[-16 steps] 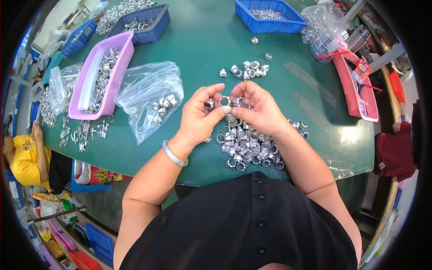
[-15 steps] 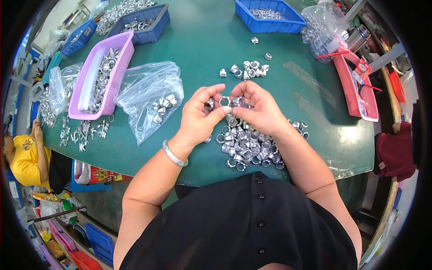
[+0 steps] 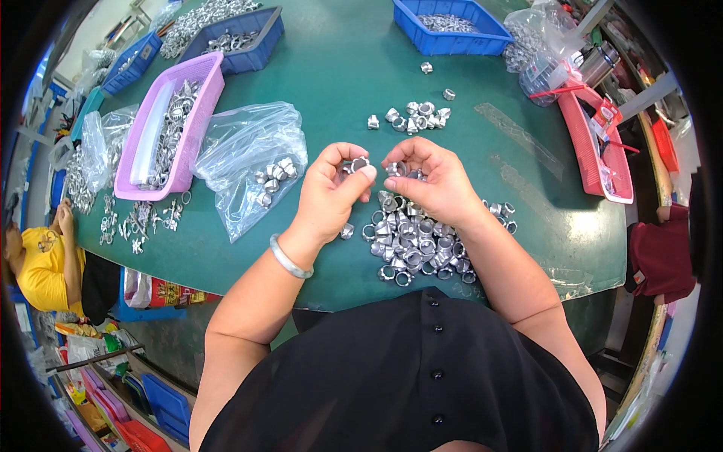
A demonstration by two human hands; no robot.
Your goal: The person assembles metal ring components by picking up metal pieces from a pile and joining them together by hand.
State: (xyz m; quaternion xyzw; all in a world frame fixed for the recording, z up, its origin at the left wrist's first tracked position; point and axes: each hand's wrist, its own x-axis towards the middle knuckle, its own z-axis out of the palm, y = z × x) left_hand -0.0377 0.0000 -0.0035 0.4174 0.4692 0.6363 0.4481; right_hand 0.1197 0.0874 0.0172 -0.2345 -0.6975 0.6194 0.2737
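My left hand (image 3: pixel 332 188) is closed on a silver metal ring (image 3: pixel 357 164), pinched between thumb and fingers. A short gap to the right, my right hand (image 3: pixel 433 181) is closed on silver rings (image 3: pixel 397 169) held at its fingertips; how many is partly hidden by the fingers. Below and between the hands lies a heap of silver rings (image 3: pixel 414 245) on the green table. One loose ring (image 3: pixel 346 231) rests beneath my left wrist. Beyond my hands is a small group of rings (image 3: pixel 419 118).
Left of my hands, a clear plastic bag (image 3: pixel 252 143) has several rings on it. A pink basket (image 3: pixel 205 113) of metal pieces stands further left. Blue bins (image 3: pixel 452 41) are at the back, and a salmon basket (image 3: pixel 587 162) is at the right. A person in yellow (image 3: pixel 49 267) sits far left.
My hands have drawn apart. The ring that was between both thumbs has gone left with my left hand, while my right hand keeps its rings in nearly the same place.
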